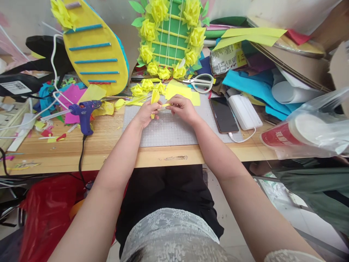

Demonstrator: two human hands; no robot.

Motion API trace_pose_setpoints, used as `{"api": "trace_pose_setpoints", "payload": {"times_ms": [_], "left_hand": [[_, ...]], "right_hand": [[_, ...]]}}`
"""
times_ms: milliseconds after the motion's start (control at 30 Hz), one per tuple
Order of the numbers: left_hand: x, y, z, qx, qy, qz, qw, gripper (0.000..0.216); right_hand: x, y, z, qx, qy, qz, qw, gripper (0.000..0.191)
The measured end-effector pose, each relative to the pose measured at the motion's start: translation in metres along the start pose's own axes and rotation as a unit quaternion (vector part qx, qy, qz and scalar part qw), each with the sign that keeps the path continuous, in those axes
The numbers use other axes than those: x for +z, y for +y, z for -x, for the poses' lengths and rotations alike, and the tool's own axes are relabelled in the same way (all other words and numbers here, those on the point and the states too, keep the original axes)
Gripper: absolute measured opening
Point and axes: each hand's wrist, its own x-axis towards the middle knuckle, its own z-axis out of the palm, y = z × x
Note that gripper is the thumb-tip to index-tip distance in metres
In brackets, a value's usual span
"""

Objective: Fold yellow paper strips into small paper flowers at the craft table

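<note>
Over the grey cutting mat (169, 133), my left hand (145, 113) pinches a folded piece of yellow paper (155, 96) that stands up from its fingers. My right hand (181, 108) grips the end of a narrow yellow strip (164, 105) stretching across from the left hand. Whether the strip and the folded piece are joined, I cannot tell. Just beyond the hands lie finished yellow paper flowers (147, 84) and a stack of yellow paper sheets (174, 89). White-handled scissors (203, 83) rest behind the right hand.
A blue glue gun (85, 115) stands at left. A phone (223, 114), a white power bank (245, 112) and a bagged red cup (283, 134) are at right. Behind stand a yellow striped panel (95, 54) and a green panel with yellow flowers (171, 34). Paper and cardboard pile up at back right.
</note>
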Motion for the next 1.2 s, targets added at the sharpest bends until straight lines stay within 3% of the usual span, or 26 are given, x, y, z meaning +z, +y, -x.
{"api": "trace_pose_setpoints", "payload": {"times_ms": [167,500,700,867,1033,1200], "left_hand": [[-0.001,0.002,-0.001,-0.032,-0.021,0.042,0.998,0.016],[-0.002,0.007,0.002,-0.051,-0.002,0.004,0.999,0.02],[-0.005,0.013,0.004,-0.076,-0.042,0.143,0.986,0.016],[-0.005,0.011,0.003,-0.062,-0.042,0.137,0.988,0.012],[-0.005,0.008,0.002,-0.045,-0.034,0.101,0.993,0.012],[-0.004,0.008,0.002,-0.041,-0.022,0.073,0.996,0.014]], "right_hand": [[0.0,0.008,-0.003,0.028,-0.001,-0.078,0.997,0.042],[0.003,-0.007,0.0,-0.018,0.021,0.011,1.0,0.042],[0.01,-0.002,-0.003,0.015,0.038,-0.112,0.993,0.052],[0.011,-0.003,-0.003,0.055,0.004,-0.187,0.981,0.053],[0.012,-0.001,-0.002,0.049,0.039,-0.165,0.984,0.056],[0.01,0.003,-0.001,0.01,0.035,-0.081,0.996,0.044]]}}
